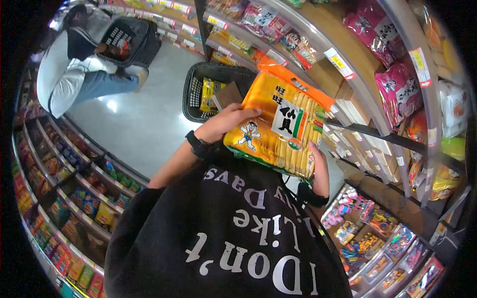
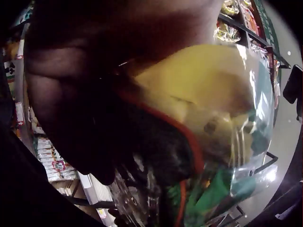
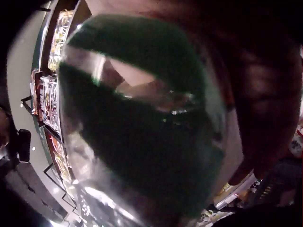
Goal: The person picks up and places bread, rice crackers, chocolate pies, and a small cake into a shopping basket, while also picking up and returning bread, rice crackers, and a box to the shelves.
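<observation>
Looks like an inspecting step: the left hand (image 1: 224, 122) and right hand (image 1: 319, 167) grip the pack (image 1: 275, 119) at its nine and four o'clock edges, basket (image 1: 194, 93) off at ten, and shifting the pack probably wants both grips.

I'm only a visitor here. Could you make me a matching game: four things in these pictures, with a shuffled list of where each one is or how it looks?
1. rice cracker bag
2. yellow packet
3. large pink bags
4. shirt

A. inside a black shopping basket
B. black with pale lettering
C. held by the left hand and right hand
D. toward the upper right of the head view

Pairs: 1-C; 2-A; 3-D; 4-B
</observation>
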A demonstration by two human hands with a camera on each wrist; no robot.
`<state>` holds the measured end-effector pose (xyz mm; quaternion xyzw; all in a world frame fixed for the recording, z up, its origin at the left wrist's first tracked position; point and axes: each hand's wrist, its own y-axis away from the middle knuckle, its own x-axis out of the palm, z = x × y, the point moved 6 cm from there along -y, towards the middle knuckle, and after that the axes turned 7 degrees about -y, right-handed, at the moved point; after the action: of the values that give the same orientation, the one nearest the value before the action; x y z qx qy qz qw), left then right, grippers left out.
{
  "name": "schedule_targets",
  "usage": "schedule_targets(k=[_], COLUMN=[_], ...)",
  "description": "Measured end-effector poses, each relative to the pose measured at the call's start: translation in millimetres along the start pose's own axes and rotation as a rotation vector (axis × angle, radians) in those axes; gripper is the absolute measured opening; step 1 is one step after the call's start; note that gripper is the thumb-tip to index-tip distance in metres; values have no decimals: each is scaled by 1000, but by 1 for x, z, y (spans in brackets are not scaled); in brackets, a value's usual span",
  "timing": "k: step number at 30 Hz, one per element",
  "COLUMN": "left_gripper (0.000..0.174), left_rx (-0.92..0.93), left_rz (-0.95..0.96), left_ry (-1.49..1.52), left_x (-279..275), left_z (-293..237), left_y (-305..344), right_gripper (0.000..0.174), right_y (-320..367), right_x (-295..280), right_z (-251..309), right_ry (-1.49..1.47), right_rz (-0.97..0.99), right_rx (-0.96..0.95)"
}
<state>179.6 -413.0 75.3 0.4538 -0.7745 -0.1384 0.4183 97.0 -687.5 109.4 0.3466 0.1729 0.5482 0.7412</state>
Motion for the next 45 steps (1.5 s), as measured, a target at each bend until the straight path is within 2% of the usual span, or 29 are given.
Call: schedule_targets(k=[4, 10, 16, 17, 21, 24, 25, 28, 29, 32, 33, 37, 40, 41, 44, 45], left_gripper=[38, 37, 40, 47, 61, 71, 75, 79, 80, 82, 82, 82, 81, 77, 73, 61], left_rx=[123, 165, 110, 79, 290, 557, 486, 529, 655, 750, 852, 792, 964, 915, 1021, 912], left_rz=[6, -29, -21, -27, 56, 112, 142, 207, 207, 162, 200, 188, 100, 106, 191, 195], left_ry=[-21, 6, -26, -36, -150, -329, -360, -571, -638, -777, -760, -611, -815, -817, -789, -642], left_x=[-13, -28, -30, -28, -10, 16, 26, 47, 50, 64, 69, 90, 101, 106, 117, 117], left_z=[2, 1, 13, 18, 7, -11, -18, -42, -35, -53, -50, -70, -74, -75, -87, -88], left_y=[8, 21, 21, 20, 12, -16, -21, -54, -90, -134, -162, -184, -240, -254, -287, -295], right_gripper=[45, 42, 41, 40, 39, 42, 42, 46, 47, 50, 50, 47, 42, 41, 39, 41], right_y=[-2, -12, -10, -8, -1, -4, -3, -8, -17, -49, -57, -93, -115, -129, -154, -164], right_x=[12, 29, 21, 14, -24, -39, -41, -49, -55, -84, -89, -109, -124, -133, -145, -147], right_z=[2, 2, -1, -2, 0, 7, 10, 18, 23, 37, 45, 78, 99, 104, 122, 129], right_ry=[88, 201, 191, 173, 120, 57, 50, -15, -34, -63, -69, -92, -86, -79, -61, -51], right_rz=[0, 12, -38, -68, -177, -219, -250, -289, -287, -304, -314, -287, -318, -326, -340, -349], right_rx=[10, -40, -28, -40, -183, -276, -291, -337, -360, -406, -424, -583, -661, -681, -717, -722])
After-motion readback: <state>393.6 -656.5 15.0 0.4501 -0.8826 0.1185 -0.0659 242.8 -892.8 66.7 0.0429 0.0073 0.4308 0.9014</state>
